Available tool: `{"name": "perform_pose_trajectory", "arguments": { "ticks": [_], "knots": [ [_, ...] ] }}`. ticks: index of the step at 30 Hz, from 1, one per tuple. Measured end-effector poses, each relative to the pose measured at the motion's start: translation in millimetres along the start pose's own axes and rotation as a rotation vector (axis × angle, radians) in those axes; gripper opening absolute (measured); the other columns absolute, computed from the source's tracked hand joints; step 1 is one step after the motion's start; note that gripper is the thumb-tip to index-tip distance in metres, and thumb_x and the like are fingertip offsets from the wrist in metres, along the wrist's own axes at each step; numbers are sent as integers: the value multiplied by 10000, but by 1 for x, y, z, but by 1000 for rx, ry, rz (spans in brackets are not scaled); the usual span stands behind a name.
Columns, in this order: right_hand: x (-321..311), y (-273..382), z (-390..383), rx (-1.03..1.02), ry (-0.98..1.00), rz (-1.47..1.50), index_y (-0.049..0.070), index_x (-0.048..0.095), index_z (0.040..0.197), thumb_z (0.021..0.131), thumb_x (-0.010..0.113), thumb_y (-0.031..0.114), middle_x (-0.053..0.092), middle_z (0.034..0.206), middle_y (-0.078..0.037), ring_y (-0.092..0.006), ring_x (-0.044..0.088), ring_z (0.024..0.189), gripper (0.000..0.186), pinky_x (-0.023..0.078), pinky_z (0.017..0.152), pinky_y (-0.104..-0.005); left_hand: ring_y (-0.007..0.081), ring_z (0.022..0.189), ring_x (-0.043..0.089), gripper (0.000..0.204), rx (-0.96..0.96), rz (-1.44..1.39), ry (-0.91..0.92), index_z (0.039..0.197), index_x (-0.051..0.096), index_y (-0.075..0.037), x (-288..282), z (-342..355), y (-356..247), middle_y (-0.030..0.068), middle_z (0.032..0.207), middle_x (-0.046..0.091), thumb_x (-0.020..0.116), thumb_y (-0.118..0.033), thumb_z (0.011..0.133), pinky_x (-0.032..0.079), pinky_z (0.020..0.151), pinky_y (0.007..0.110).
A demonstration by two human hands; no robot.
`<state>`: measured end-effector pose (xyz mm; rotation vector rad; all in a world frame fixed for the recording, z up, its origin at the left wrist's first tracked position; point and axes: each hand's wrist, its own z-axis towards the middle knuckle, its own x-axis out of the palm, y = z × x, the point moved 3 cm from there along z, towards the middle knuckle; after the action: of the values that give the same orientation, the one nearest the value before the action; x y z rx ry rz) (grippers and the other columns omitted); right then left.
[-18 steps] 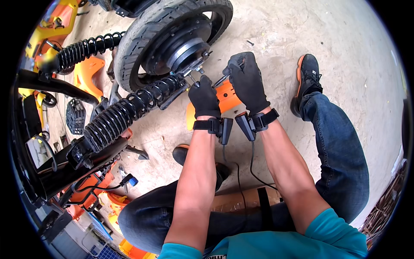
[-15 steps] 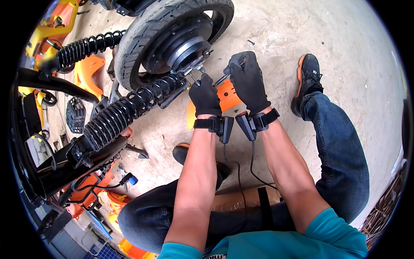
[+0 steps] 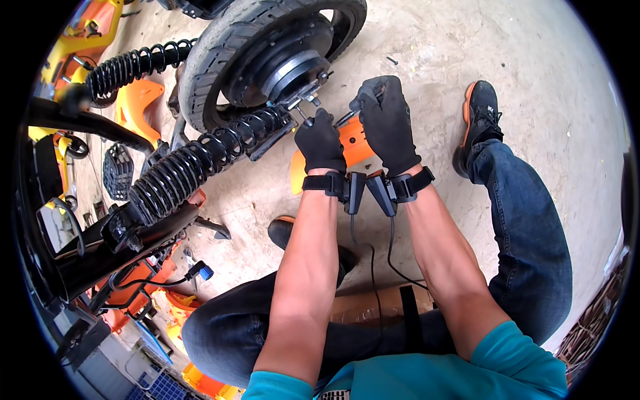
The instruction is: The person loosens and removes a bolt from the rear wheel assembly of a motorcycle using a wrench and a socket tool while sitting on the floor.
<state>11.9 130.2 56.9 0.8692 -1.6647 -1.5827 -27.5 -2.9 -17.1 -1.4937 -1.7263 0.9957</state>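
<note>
Wheel [image 3: 273, 60]: dusty grooved tyre [image 3: 202, 73], dark round hub [image 3: 245, 75], silvery collar [image 3: 292, 71].

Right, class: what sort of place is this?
Probably a scooter or motorbike repair or assembly workshop: a treaded wheel sits beside a coil-spring shock absorber, and an orange panel lies on the floor.

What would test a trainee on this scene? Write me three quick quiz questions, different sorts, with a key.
1. Are the left hand and right hand bare or gloved?
2. True or false: the wheel has no tyre.
3. Which is nearer the left hand? A: the blue plug. B: the coil-spring shock absorber.

Key: 1. Both gloved, in black. 2. False: a tyre rings the hub. 3. B.
</note>
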Motion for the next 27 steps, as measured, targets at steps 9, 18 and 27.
{"name": "perform_pose_trajectory", "arguments": {
  "ticks": [9, 18, 27],
  "knots": [
    [0, 4, -2, 31, -13, -36, 8, 448, 964, 902, 516, 38, 591, 787, -99, -193, 635, 687, 97, 508, 639, -326, 139, 361, 390, 225, -72, -38, -34, 767, 584, -14, 3, -7, -7, 37, 505, 444, 592, -213, 873, 300, 351, 282],
    [29, 27, -19, -289, -32, -179, 13, 483, 999, 877, 546, 52, 627, 790, -146, -231, 625, 682, 143, 498, 639, -315, 177, 563, 558, 276, -58, -7, 62, 847, 642, 33, 9, 0, -5, 86, 657, 599, 594, -238, 872, 431, 503, 299],
    [1, 55, 4, -300, 212, -217, 0, 523, 1025, 885, 524, 105, 618, 844, -132, -227, 600, 783, 175, 486, 719, -350, 137, 472, 489, 301, 615, 298, 482, 972, 598, -47, 15, 14, 25, 15, 661, 559, 556, -344, 945, 402, 421, 274]
  ]
}}
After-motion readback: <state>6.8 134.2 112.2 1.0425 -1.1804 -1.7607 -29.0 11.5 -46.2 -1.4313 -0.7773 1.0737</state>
